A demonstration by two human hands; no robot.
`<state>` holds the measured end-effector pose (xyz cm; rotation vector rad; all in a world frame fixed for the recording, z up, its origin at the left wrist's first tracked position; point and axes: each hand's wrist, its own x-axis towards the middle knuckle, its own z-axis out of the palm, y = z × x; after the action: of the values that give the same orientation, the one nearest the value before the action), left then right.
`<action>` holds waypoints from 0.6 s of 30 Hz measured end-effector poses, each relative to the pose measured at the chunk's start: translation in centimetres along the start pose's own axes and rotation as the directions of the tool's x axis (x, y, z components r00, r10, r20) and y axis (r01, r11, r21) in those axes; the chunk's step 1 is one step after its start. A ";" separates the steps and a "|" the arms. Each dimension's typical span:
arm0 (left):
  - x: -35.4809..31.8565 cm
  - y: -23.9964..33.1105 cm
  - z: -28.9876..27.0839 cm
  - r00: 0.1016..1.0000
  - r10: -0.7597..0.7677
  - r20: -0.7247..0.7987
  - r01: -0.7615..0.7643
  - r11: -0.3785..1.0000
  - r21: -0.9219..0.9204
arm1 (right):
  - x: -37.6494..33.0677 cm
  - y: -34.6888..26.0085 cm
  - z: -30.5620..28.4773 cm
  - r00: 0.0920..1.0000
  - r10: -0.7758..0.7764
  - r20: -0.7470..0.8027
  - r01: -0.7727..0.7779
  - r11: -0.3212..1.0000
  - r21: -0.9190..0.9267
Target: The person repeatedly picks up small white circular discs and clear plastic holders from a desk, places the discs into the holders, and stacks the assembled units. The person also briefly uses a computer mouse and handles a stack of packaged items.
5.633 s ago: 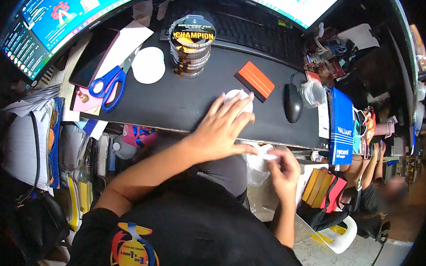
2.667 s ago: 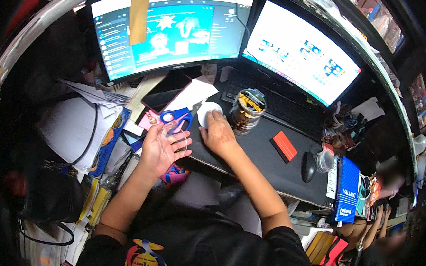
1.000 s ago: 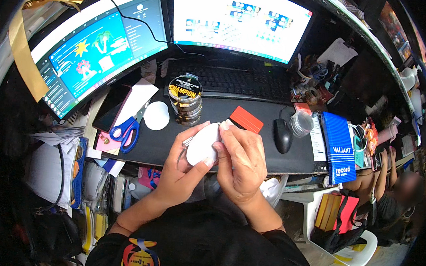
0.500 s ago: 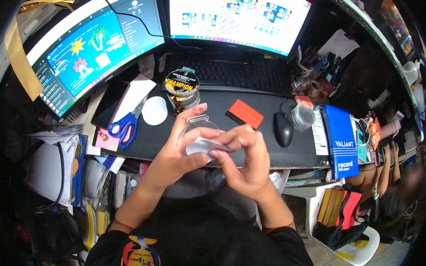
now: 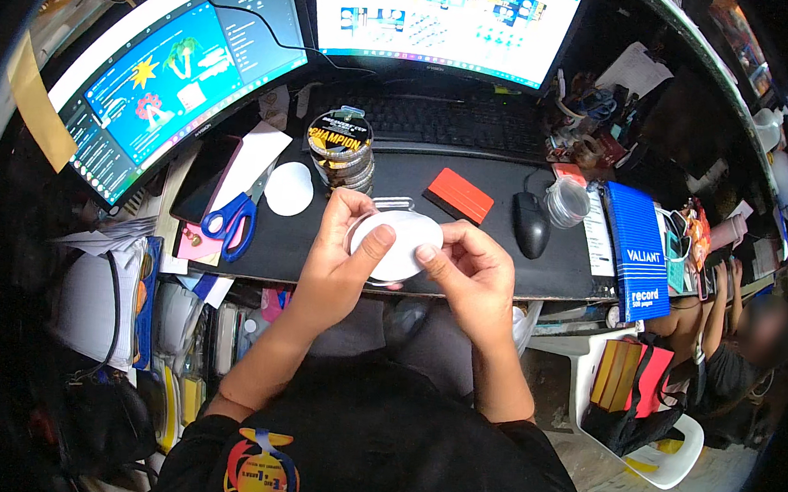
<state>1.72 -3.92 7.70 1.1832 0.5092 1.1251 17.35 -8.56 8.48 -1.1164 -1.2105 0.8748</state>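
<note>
Both hands hold a white round paper disc (image 5: 408, 233) lying flat over a clear round medal blank with a slotted loop (image 5: 394, 204) at its far edge. My left hand (image 5: 334, 260) grips the pair from the left, its thumb pressed on the white face. From the right, my right hand (image 5: 478, 274) pinches the rim with its thumb on the disc's edge. Just beyond the left hand stands a stack of round medals (image 5: 340, 143) with a black and gold printed top. Another white round disc (image 5: 289, 188) rests on the black desk mat to the left.
Blue-handled scissors (image 5: 233, 224) and a dark phone (image 5: 207, 180) lie at the left. A red squeegee card (image 5: 458, 196), black mouse (image 5: 531, 225), stacked clear discs (image 5: 568, 203) and blue record book (image 5: 637, 252) sit rightward. Behind are a keyboard (image 5: 437, 125) and two monitors. A person sits far right.
The white paper disc was bent and tilted up between my hands; now it lies flat over the clear blank. My left fingers have curled around the blank's edge, and my right hand has shifted slightly right.
</note>
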 end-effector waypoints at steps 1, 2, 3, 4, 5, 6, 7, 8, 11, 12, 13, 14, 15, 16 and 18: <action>0.0 0.2 0.0 1.000 0.004 -0.011 -0.004 0.999 0.041 | -0.1 0.2 -0.1 0.991 0.133 0.021 -0.134 0.968 0.210; 0.0 0.4 -0.1 1.000 0.008 -0.022 -0.006 0.997 0.082 | -0.2 0.3 -0.2 0.990 0.140 0.010 -0.138 0.963 0.232; 0.0 0.7 -0.1 0.999 0.012 -0.031 -0.008 0.993 0.121 | -0.2 0.4 -0.3 0.989 0.146 -0.001 -0.141 0.957 0.253; 0.0 0.9 -0.1 0.998 0.006 -0.060 0.002 0.990 0.140 | -0.2 0.4 -0.4 0.988 0.152 0.007 -0.148 0.948 0.283; -0.1 1.1 -0.1 0.996 -0.001 -0.090 0.015 0.987 0.158 | -0.2 0.4 -0.6 0.988 0.155 0.003 -0.151 0.959 0.241; -0.1 1.3 -0.1 0.993 0.010 -0.114 0.010 0.986 0.168 | -0.2 0.4 -0.6 0.986 0.164 -0.004 -0.159 0.961 0.225; -0.1 1.4 0.0 0.991 0.054 -0.125 -0.029 0.980 0.196 | -0.2 0.3 -0.7 0.985 0.171 -0.005 -0.165 0.961 0.221; -0.1 1.5 0.1 0.990 0.044 -0.136 -0.015 0.979 0.204 | -0.2 0.3 -0.7 0.987 0.159 0.003 -0.155 0.959 0.236; -0.2 1.6 0.3 0.988 0.040 -0.151 -0.008 0.979 0.205 | -0.2 0.3 -0.4 0.989 0.138 -0.051 -0.115 0.941 0.317; -0.3 1.7 0.4 0.988 0.035 -0.153 -0.003 0.978 0.207 | -0.2 0.3 -0.3 0.988 0.138 -0.071 -0.105 0.932 0.346; -0.4 1.8 0.4 0.988 0.030 -0.154 0.002 0.978 0.208 | -0.2 0.4 -0.2 0.988 0.127 -0.085 -0.093 0.941 0.326; -0.4 1.9 0.5 0.988 0.020 -0.152 0.012 0.978 0.209 | -0.2 0.4 -0.1 0.989 0.117 -0.095 -0.083 0.947 0.309; -0.5 2.0 0.4 0.989 0.009 -0.150 0.023 0.977 0.210 | -0.2 0.4 -0.1 0.987 0.116 -0.109 -0.080 0.953 0.294; -0.5 2.1 0.4 0.988 -0.004 -0.153 0.036 0.977 0.208 | -0.2 0.5 0.0 0.984 0.124 -0.124 -0.085 0.956 0.280; -0.6 2.2 0.4 0.989 -0.006 -0.148 0.036 0.978 0.204 | -0.3 0.5 0.1 0.985 0.106 -0.132 -0.072 0.969 0.237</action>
<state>0.88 -4.74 9.68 1.2754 0.7645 1.1671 17.23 -8.71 7.93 -1.0318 -0.9193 0.9606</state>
